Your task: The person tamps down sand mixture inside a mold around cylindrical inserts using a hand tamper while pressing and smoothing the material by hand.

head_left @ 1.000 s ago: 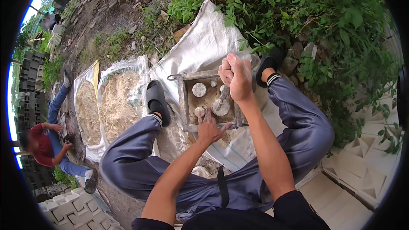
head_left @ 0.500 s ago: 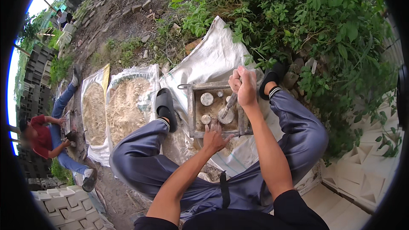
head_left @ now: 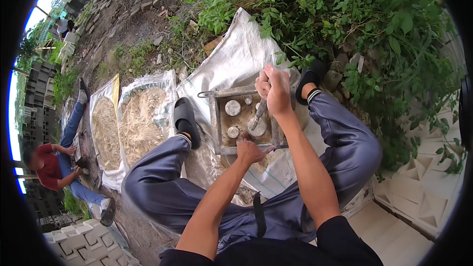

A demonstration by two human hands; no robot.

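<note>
Between my feet lies a square grey mould frame [head_left: 215,128] filled with sandy material and several round pale discs. My right hand [head_left: 274,88] is closed in a fist around a grey rod-like tool [head_left: 260,110]. The tool tilts down, its lower end at the large right-hand disc [head_left: 258,128]. Over the frame's near edge rests my left hand [head_left: 250,151], thumb stretched out to the right and fingertips in the sand close to the small disc [head_left: 233,132]. Those fingertips are partly hidden. Farther off in the frame sit another large disc [head_left: 233,108] and a tiny one [head_left: 248,101].
A white woven sheet [head_left: 241,44] lies under the frame. To the left are two sacks bearing sandy powder [head_left: 143,118]. A person in a red shirt [head_left: 47,167] sits farther left. Green bushes [head_left: 364,24] grow at the far right, above pale patterned blocks [head_left: 419,187].
My right hand has shifted slightly left and away from me over the frame, with the tool still in it. My left hand stays at the near edge. The whole view has shifted slightly.
</note>
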